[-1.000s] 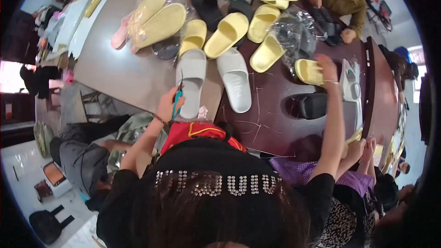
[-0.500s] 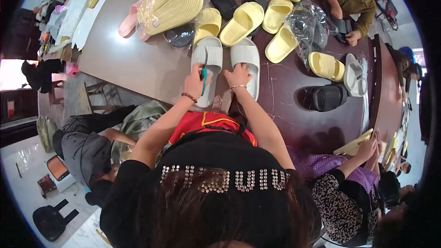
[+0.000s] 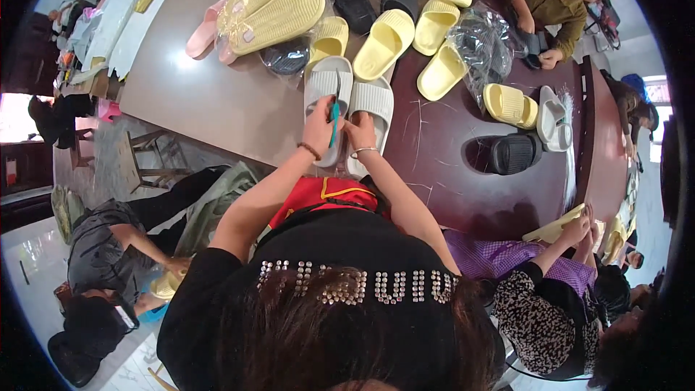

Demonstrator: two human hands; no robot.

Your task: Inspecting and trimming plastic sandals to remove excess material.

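Observation:
Two light grey slide slippers lie side by side in front of me, toes pointing away. My left hand (image 3: 317,129) is over the left grey slipper (image 3: 318,89) and is closed round a pair of scissors with teal handles (image 3: 334,124); the dark blades point away over the strap. My right hand (image 3: 361,132) grips the right grey slipper (image 3: 373,96), its fingers at the opening under the strap and its thumb toward my left hand. The fingertips are partly hidden by the strap. My two hands are close together.
Beyond the grey pair are yellow slippers (image 3: 386,36), black slippers (image 3: 349,1) and a yellow pair in clear plastic (image 3: 282,18). A black slipper (image 3: 514,153) lies right on the dark red table (image 3: 441,141). Co-workers sit at left, right and far right, some handling slippers.
My right hand has moved left with the right grey slipper, which now sits tilted against the left one. My left hand and the scissors shifted slightly right. The co-worker at left leans differently.

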